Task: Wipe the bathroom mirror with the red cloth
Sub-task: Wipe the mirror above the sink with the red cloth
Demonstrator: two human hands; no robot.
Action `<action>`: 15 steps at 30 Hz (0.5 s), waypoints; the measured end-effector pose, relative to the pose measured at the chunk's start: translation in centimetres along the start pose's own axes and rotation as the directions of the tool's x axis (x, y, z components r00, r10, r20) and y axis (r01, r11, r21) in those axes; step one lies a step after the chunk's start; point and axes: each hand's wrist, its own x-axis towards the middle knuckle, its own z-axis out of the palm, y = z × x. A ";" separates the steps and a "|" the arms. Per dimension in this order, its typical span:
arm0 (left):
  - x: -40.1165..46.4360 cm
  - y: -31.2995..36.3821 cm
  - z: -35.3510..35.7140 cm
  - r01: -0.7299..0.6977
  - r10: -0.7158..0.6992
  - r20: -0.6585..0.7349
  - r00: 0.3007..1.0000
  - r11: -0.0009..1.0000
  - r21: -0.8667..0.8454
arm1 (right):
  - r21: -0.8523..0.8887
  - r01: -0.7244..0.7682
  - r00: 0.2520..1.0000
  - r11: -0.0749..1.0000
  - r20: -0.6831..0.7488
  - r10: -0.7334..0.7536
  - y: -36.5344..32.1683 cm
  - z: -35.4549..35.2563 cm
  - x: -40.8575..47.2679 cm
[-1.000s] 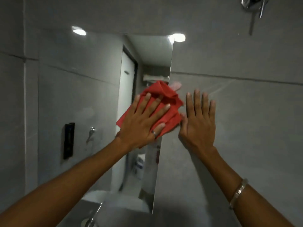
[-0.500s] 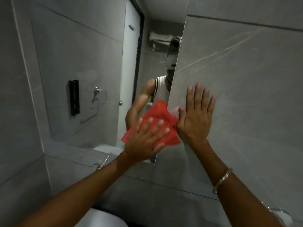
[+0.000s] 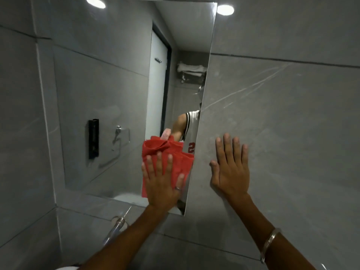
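Grey tiled wall [image 3: 282, 114]; left hand [image 3: 161, 182] flat on red cloth [image 3: 165, 152]

red cloth [image 3: 171, 162]: crumpled, pressed flat on glass near lower right corner | mirror [image 3: 109, 98]: frameless, wall-mounted, upright; faint smears, possibly streaks, at left

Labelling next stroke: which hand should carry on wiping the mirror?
Left. The left hand is pressed flat on the red cloth against the frameless wall mirror; the right hand is bare, flat on the grey wall tile.
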 end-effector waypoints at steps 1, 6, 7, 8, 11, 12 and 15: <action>-0.9 0.5 0.4 -0.061 0.061 0.014 0.998 0.998 -0.012 | 0.010 0.003 1.000 1.000 0.004 -0.003 0.1 -0.1 0.0; -7.3 -4.5 1.6 -0.655 0.651 0.176 0.738 0.755 -0.045 | 0.026 0.021 1.000 0.999 0.007 -0.022 0.2 -1.0 0.1; -6.8 -5.6 1.3 -0.688 0.682 0.177 0.710 0.725 -0.035 | 0.036 0.019 1.000 0.999 0.011 -0.020 0.0 -1.3 0.1; -6.1 -6.1 0.9 -0.685 0.679 0.179 0.712 0.728 -0.034 | 0.046 0.016 1.000 0.999 0.018 -0.017 0.0 -1.5 -0.2; 0.8 -5.4 -0.4 -0.591 0.589 0.110 0.801 0.807 -0.014 | 0.062 0.033 0.999 0.998 0.021 -0.034 -0.2 -2.0 0.6; 4.4 -4.3 -1.3 -0.533 0.531 0.094 0.842 0.846 -0.006 | 0.079 0.049 0.999 0.996 0.003 -0.050 -0.3 -2.2 1.6; 16.6 0.6 -4.4 -0.374 0.374 -0.011 0.927 0.927 -0.016 | 0.156 0.055 0.995 0.986 -0.094 -0.040 -1.3 -3.6 6.9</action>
